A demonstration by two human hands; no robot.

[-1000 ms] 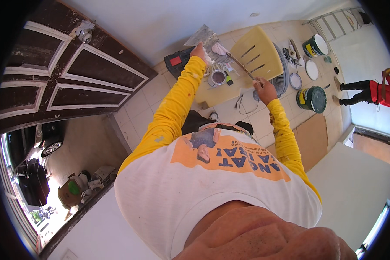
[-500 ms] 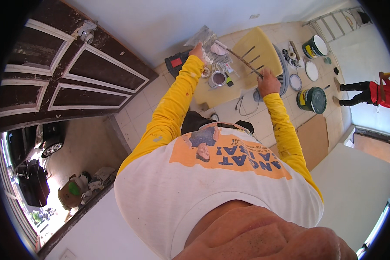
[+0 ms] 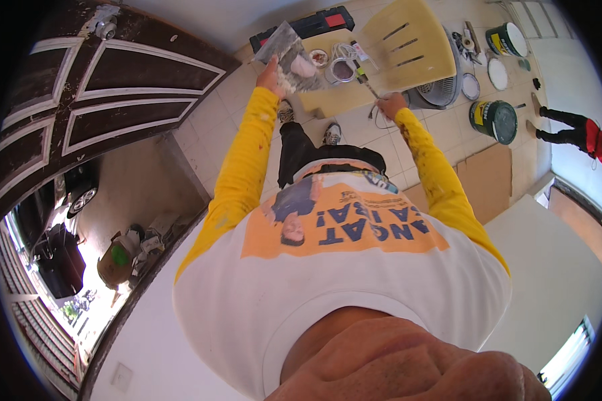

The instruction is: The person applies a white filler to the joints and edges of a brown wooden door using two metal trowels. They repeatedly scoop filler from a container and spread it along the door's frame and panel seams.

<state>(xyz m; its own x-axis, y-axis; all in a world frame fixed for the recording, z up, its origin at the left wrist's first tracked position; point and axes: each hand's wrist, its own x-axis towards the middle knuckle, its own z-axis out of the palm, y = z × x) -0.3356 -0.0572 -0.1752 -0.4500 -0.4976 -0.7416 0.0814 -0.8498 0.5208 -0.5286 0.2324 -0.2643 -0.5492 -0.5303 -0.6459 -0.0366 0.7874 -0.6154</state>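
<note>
My left hand (image 3: 271,75) grips the edge of a flat, smeared mixing board (image 3: 282,48), with a lump of pink putty (image 3: 303,67) on it. My right hand (image 3: 391,105) is closed on a thin stick-like tool (image 3: 372,89), beside the front edge of a yellow plastic chair (image 3: 314,101). The tool's far end is hard to tell apart from a green item on the chair. On the seat stand an open can (image 3: 342,71) of greyish-brown stuff, a small bowl (image 3: 318,58) and a coiled white cable (image 3: 343,51).
A black-and-red toolbox (image 3: 314,25) lies by the wall. Grey slatted plastic (image 3: 445,93) stands behind the chair. Dark green buckets (image 3: 493,123) and round lids (image 3: 497,73) are at right, near cardboard (image 3: 485,170). A person in red (image 3: 598,142) stands far right; a brown panelled door (image 3: 124,80) is left.
My left hand with the board has moved left and nearer me, off the chair. The right hand has shifted left and nearer too; its tool is no longer over the seat's middle.
</note>
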